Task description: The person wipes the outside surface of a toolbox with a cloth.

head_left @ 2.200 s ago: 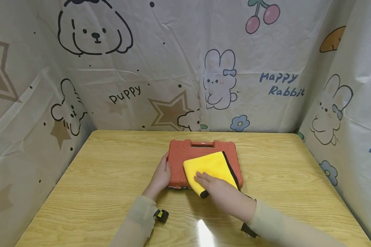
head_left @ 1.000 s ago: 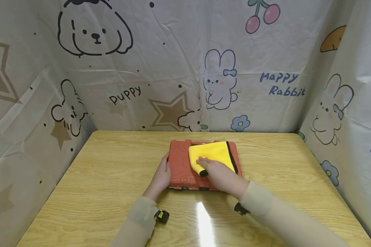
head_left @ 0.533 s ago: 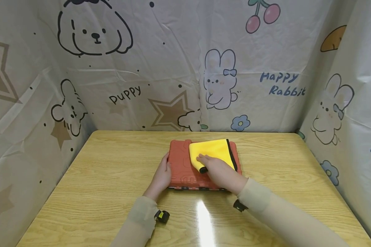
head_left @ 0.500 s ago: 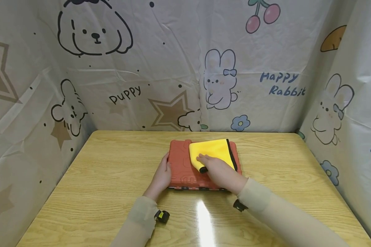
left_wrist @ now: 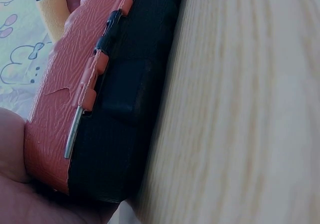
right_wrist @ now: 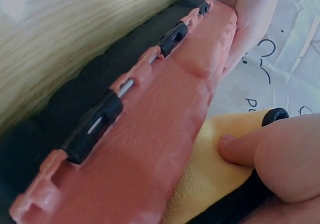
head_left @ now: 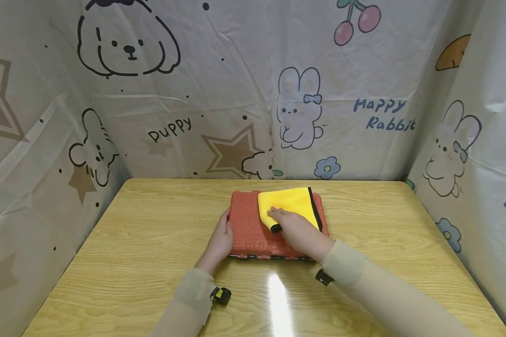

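A red and black hard plastic carrying case [head_left: 246, 220] lies flat on the wooden table. My left hand [head_left: 219, 238] grips its left end, thumb along the top edge. In the left wrist view the palm wraps the rounded corner of the case [left_wrist: 55, 103]. A folded yellow cloth [head_left: 286, 199] with black edging lies over the right part of the lid and hides the handle. My right hand [head_left: 301, 234] presses on the cloth, fingers extended toward the left. The right wrist view has its thumb on the cloth [right_wrist: 210, 139], beside the hinged edge of the case [right_wrist: 150, 134].
The wooden table [head_left: 152, 262] extends around the case on all sides. A white curtain [head_left: 219, 93] printed with cartoon animals stands behind it and along both sides. Small black cameras are strapped at both wrists.
My right hand has slid the yellow cloth away from me over the lid, up from the near edge to across the handle. My left hand stays at the left end of the case.
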`<state>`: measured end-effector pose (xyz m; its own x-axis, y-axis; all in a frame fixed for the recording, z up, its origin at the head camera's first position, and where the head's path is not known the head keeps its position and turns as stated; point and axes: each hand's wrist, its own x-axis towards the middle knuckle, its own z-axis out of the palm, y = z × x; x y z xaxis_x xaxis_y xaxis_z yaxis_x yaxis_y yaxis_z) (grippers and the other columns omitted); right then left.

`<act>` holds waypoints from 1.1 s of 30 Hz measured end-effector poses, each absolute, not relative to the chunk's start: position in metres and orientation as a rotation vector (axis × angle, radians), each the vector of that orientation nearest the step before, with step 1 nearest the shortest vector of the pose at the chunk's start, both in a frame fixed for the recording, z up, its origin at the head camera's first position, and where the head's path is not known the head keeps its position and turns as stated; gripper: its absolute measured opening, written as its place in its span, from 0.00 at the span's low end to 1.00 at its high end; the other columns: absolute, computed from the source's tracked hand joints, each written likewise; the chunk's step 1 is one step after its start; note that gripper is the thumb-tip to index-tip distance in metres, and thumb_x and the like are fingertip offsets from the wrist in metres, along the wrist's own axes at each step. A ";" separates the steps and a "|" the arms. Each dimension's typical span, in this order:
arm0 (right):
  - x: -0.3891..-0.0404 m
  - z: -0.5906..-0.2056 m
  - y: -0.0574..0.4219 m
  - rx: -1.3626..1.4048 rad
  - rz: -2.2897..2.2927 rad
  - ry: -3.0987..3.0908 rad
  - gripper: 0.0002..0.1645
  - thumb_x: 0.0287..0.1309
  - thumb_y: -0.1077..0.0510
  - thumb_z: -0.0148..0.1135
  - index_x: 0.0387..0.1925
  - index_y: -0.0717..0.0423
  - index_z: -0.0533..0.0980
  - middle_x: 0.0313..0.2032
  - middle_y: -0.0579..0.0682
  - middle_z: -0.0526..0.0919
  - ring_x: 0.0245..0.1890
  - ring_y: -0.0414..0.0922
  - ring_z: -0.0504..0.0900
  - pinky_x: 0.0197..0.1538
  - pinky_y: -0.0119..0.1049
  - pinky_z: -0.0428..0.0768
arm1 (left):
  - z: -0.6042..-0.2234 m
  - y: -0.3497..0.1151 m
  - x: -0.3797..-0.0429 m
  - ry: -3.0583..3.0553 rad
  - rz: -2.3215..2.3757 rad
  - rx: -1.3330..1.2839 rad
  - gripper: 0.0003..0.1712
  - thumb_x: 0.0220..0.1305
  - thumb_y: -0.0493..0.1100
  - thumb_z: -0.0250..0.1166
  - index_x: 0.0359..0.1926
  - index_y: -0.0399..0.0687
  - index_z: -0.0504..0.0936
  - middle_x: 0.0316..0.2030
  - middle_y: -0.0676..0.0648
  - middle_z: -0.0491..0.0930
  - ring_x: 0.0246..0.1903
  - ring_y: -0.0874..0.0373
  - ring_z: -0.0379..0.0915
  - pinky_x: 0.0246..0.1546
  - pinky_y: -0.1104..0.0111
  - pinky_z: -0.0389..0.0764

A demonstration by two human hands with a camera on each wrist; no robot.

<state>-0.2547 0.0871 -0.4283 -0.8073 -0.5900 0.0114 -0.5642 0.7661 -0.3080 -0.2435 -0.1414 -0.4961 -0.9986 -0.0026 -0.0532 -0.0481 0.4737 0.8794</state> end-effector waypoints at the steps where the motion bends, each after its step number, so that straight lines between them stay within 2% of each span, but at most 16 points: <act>1: -0.255 -0.429 0.087 -0.942 -0.452 2.873 0.26 0.74 0.70 0.50 0.70 0.64 0.71 0.71 0.63 0.73 0.70 0.57 0.74 0.71 0.50 0.74 | -0.496 -0.141 -0.243 2.656 1.593 -0.045 0.30 0.84 0.39 0.36 0.81 0.36 0.47 0.78 0.30 0.54 0.78 0.35 0.49 0.77 0.42 0.55; 18: -0.260 -0.429 0.086 -0.962 -0.474 2.895 0.26 0.71 0.73 0.51 0.69 0.67 0.72 0.70 0.64 0.73 0.69 0.59 0.74 0.70 0.52 0.74 | -0.497 -0.141 -0.244 2.648 1.597 -0.063 0.31 0.84 0.39 0.35 0.81 0.37 0.47 0.79 0.31 0.53 0.79 0.36 0.48 0.78 0.43 0.54; 33: -0.270 -0.427 0.085 -0.850 -0.516 2.881 0.26 0.75 0.70 0.47 0.71 0.62 0.71 0.71 0.61 0.73 0.71 0.55 0.73 0.74 0.48 0.71 | -0.496 -0.142 -0.244 2.672 1.571 -0.041 0.31 0.83 0.38 0.35 0.81 0.35 0.47 0.78 0.30 0.53 0.78 0.35 0.48 0.78 0.43 0.54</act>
